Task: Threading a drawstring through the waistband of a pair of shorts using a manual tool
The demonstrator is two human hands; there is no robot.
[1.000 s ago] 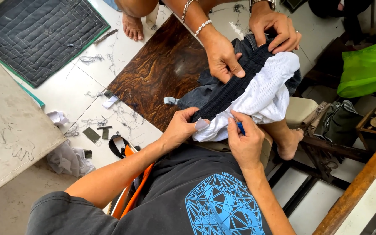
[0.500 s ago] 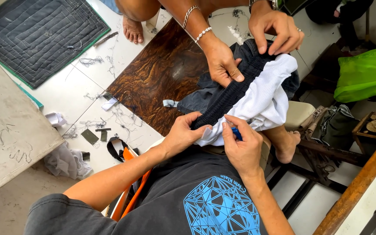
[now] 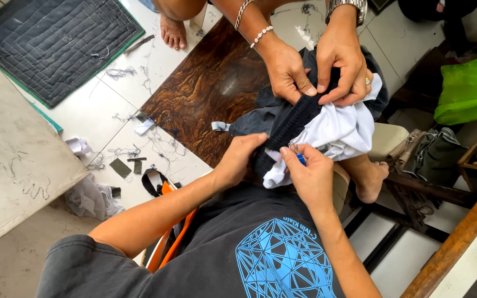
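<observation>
While two hands (image 3: pixel 271 163) pinch one dark garment (image 3: pixel 293 118) (white lining), two co-worker hands (image 3: pixel 316 69) grip opposite end.

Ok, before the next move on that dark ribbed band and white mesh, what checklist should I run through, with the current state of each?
1. Left hand gripping the dark ribbed band: ok.
2. Right hand holding the small blue tool at the seam: ok.
3. Tool tip visible: cannot tell, fingers hide it.
4. Another person's hands holding the far end of the band: ok.
5. White mesh fabric clear of the tool: not ok, it bunches right beside it.
6. Fingers clear of the tip: cannot tell.
</observation>
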